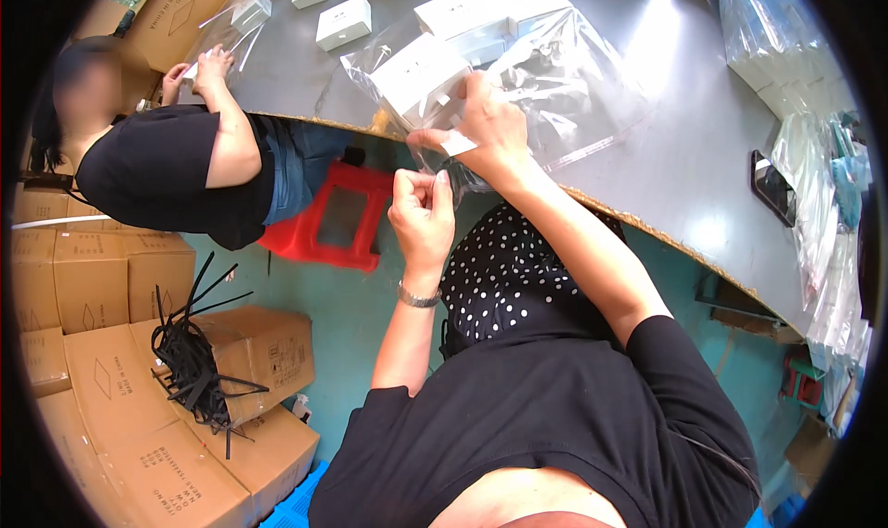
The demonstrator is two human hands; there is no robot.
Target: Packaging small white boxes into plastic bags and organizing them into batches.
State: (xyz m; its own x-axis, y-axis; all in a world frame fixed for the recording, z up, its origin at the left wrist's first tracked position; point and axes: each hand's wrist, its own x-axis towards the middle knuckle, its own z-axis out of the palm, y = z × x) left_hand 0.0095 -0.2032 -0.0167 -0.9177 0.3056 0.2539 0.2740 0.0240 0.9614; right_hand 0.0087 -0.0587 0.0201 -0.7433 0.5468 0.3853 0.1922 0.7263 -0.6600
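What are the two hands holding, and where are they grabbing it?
Both hold a clear plastic bag with a white rectangular box inside, at its open end over the table edge. The right hand pinches the flap; the left hand grips below it.

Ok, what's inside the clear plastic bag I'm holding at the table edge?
The clear plastic bag holds a white box. The right hand pinches its lower end, covering part of the box; the box's contents cannot be seen.
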